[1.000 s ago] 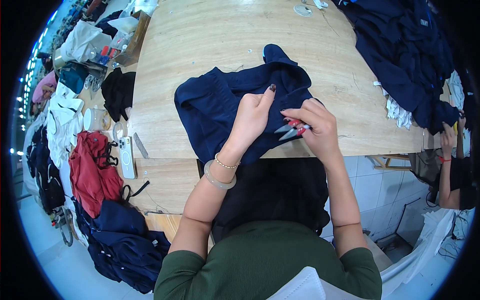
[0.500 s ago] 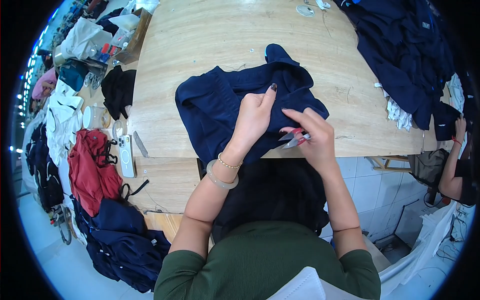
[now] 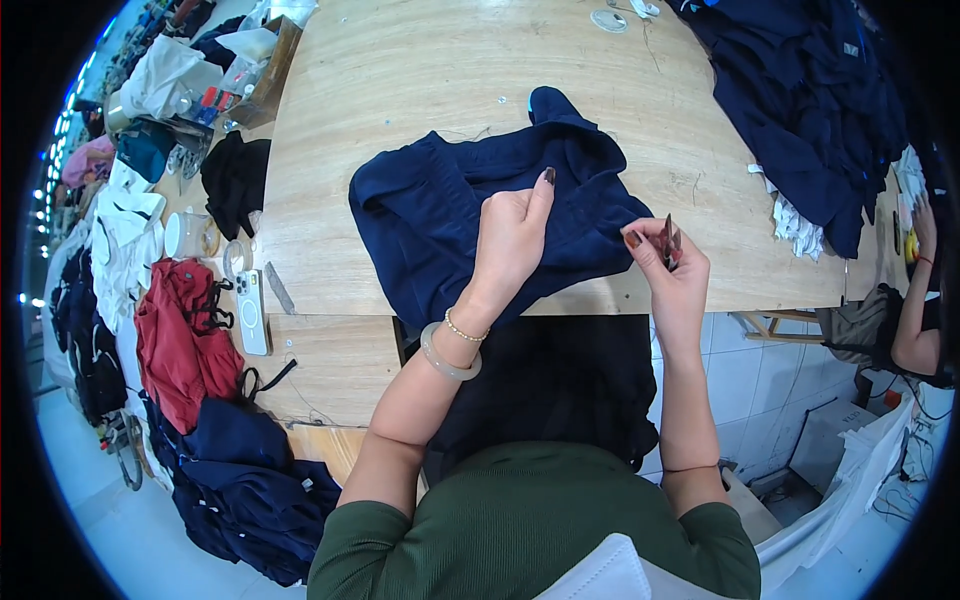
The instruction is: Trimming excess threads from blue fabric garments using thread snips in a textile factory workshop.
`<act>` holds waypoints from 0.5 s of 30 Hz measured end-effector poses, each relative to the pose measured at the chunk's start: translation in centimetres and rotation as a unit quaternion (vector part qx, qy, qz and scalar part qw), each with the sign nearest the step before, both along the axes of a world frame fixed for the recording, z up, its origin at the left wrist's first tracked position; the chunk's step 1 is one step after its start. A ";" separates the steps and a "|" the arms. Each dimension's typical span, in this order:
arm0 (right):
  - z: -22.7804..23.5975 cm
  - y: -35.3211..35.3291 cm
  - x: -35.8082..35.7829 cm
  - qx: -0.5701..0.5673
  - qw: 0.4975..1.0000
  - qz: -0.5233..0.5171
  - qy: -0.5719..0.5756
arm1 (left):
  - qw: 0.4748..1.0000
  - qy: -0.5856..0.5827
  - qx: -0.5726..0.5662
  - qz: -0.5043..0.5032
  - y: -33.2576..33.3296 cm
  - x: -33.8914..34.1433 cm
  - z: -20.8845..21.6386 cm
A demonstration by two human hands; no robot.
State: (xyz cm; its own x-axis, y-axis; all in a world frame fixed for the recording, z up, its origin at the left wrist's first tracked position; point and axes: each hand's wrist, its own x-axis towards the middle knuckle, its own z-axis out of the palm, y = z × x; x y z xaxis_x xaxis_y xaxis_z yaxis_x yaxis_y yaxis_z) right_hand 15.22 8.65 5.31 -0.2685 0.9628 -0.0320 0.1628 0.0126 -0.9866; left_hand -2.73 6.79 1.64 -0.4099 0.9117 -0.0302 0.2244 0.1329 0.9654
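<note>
A navy blue garment (image 3: 410,225) with a gathered band lies bunched near the front edge of the table. My left hand (image 3: 508,235) is closed on it near its middle, thumb pointing up and fingers curled into the cloth. At the garment's right corner, my right hand (image 3: 682,278) is closed with thumb and forefinger together. Whether a thread or cloth is in that pinch cannot be seen. Tucked in the same hand is a small pair of thread snips (image 3: 671,243) with red on it, blades pointing up.
A large navy garment pile (image 3: 800,110) covers the table's right side. To the left lie a white phone (image 3: 252,312), a red garment (image 3: 178,330), a black cloth (image 3: 236,180) and a wooden box (image 3: 270,85). A co-worker's hand (image 3: 925,230) shows at far right.
My right hand has moved right to the garment's corner, and the snips now point up. My left hand has stayed in place. The co-worker's hand has moved up.
</note>
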 end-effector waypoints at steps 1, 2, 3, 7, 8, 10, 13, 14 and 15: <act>0.5 -0.5 -0.3 -0.034 0.999 -0.018 0.021 | 1.000 0.003 0.002 0.016 0.1 0.2 0.0; 0.8 -0.9 -0.5 -0.067 0.996 -0.036 0.042 | 1.000 0.003 0.002 0.014 0.1 0.3 0.2; 0.5 -1.2 -0.7 -0.074 0.994 -0.031 0.069 | 0.999 0.012 0.001 0.036 0.0 0.4 0.4; 0.7 -2.7 0.0 -0.127 0.987 0.065 0.068 | 0.996 0.019 0.030 0.078 0.1 0.6 0.4; 0.5 -3.0 0.2 -0.128 0.987 0.065 0.068 | 0.996 0.019 0.030 0.078 0.2 0.7 0.4; 0.3 -3.3 0.6 -0.177 0.978 0.096 0.050 | 0.996 0.022 0.043 0.077 0.2 0.8 0.6; 0.0 -3.5 0.5 -0.178 0.979 0.086 0.055 | 0.996 0.025 0.050 0.071 0.1 0.9 0.8; -0.1 -3.5 0.5 -0.175 0.979 0.084 0.055 | 0.996 0.025 0.050 0.071 0.1 0.9 0.8; 0.0 -3.5 0.5 -0.175 0.979 0.084 0.055 | 0.996 0.028 0.053 0.071 0.1 0.8 0.8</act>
